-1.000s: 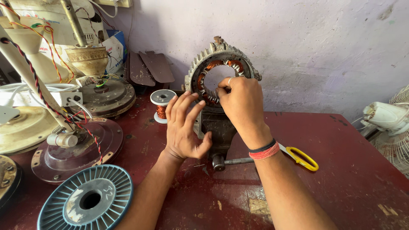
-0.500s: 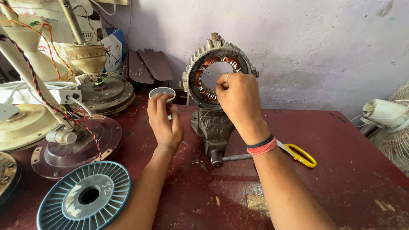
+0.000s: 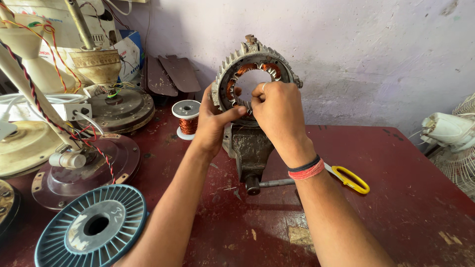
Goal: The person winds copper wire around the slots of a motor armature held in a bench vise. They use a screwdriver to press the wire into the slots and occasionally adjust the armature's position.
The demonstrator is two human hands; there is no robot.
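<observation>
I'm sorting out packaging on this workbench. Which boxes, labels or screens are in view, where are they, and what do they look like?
Cardboard box: back left against the wall, blue and white, partly hidden behind the fan motors.
White printed carton: top left corner, pale with faint markings, behind the metal rod.
No screens or signs visible.

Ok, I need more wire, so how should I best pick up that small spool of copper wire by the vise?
Probably from above: the small spool of copper wire stands upright on the dark red table, its pale round top flange free. Close fingers under that flange around the narrower wound middle, coming from its open front side.
</observation>
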